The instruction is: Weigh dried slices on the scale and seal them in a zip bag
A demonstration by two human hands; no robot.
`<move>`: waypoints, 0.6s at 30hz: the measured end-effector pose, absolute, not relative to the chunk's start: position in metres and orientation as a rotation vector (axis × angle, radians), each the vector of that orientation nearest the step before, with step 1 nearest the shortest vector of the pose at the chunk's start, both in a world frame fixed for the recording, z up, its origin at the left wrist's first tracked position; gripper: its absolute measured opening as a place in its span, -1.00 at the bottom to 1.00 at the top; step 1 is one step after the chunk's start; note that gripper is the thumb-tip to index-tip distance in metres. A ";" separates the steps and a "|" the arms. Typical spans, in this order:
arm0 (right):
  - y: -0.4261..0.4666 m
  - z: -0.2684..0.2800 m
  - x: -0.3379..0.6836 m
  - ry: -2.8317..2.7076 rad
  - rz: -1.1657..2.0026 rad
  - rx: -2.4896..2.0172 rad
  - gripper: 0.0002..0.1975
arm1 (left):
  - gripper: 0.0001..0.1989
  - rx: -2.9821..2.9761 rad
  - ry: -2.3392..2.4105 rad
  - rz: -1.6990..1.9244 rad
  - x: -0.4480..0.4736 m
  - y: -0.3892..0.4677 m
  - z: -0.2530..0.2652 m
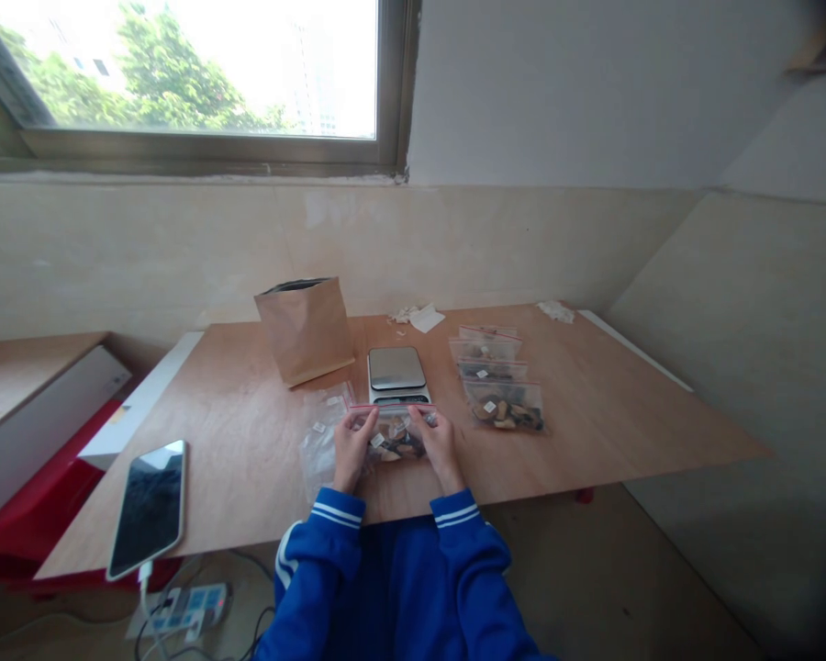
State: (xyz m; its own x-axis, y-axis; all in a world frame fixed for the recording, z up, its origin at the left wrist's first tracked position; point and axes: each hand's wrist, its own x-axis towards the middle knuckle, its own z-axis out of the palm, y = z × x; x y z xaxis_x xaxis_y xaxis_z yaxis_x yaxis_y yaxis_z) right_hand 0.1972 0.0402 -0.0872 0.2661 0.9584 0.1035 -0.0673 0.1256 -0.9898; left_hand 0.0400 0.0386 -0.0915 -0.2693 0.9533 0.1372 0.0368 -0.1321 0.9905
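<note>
Between my two hands is a clear zip bag (pixel 394 439) with a red strip along its top and dark and tan dried pieces inside. My left hand (pixel 352 448) pinches the bag's upper left edge; my right hand (pixel 438 442) pinches its upper right edge. Just behind the bag stands a kitchen scale (pixel 396 369) with a bare metal plate, its display partly covered by the bag's top. Flat clear zip bags (pixel 320 439) lie beside and partly under my left hand. Right of my right hand, a filled zip bag (pixel 506 408) lies in front of several others.
An open brown paper bag (pixel 306 330) stands upright at the back left of the wooden table (pixel 592 404). A phone (pixel 150 505) on a charging cable lies at the left edge. Scraps of white paper (pixel 427 319) lie near the wall. A power strip (pixel 185 610) is on the floor.
</note>
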 end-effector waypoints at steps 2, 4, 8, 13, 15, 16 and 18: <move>0.040 -0.087 0.198 -1.004 0.992 -1.167 -0.61 | -0.64 1.155 1.325 1.482 0.040 0.039 -0.090; 0.040 -0.089 0.198 -1.006 1.013 -1.152 -0.61 | -0.64 1.138 1.301 1.458 0.040 0.038 -0.087; 0.042 -0.094 0.198 -0.988 1.081 -1.127 -0.60 | -0.63 1.155 1.303 1.444 0.040 0.036 -0.082; 0.041 -0.095 0.197 -0.949 1.110 -1.122 -0.58 | -0.66 1.162 1.292 1.477 0.040 0.036 -0.084; 0.040 -0.093 0.197 -0.943 1.110 -1.116 -0.61 | -0.66 1.157 1.289 1.494 0.040 0.036 -0.084; 0.039 -0.092 0.198 -0.941 1.107 -1.113 -0.62 | -0.66 1.151 1.288 1.494 0.039 0.036 -0.084; 0.039 -0.091 0.198 -0.944 1.103 -1.109 -0.63 | -0.66 1.136 1.282 1.490 0.039 0.035 -0.084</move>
